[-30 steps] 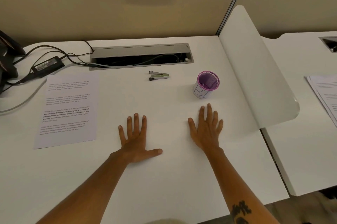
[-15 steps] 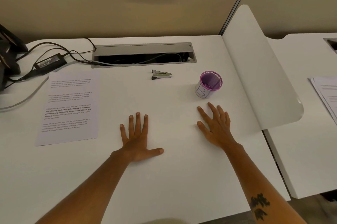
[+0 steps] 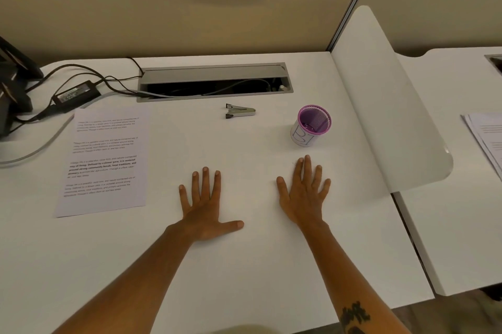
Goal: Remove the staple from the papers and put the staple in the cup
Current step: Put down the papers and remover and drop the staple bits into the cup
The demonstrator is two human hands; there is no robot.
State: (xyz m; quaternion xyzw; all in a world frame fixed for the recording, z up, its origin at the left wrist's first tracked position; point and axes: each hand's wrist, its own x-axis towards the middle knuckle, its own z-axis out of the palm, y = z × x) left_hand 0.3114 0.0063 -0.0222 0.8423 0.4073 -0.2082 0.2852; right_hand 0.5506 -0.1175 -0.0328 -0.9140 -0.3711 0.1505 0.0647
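The printed papers (image 3: pixel 104 159) lie flat on the white desk at the left; I cannot make out the staple. A small metal staple remover (image 3: pixel 239 111) rests further back, near the middle. The purple mesh cup (image 3: pixel 312 125) with a white label stands upright to its right. My left hand (image 3: pixel 206 203) lies flat on the desk, palm down, fingers spread, holding nothing, to the right of the papers. My right hand (image 3: pixel 305 192) also lies flat and spread, just in front of the cup, holding nothing.
An open cable tray (image 3: pixel 214 81) runs along the back of the desk. A black power adapter (image 3: pixel 76 93) and cables lie at the back left. A curved white divider panel (image 3: pixel 385 105) borders the right side. More papers (image 3: pixel 486 135) lie on the neighbouring desk.
My right hand turned from an angled pose back to pointing straight ahead, flat on the desk. My left hand stayed put. The view shifted slightly.
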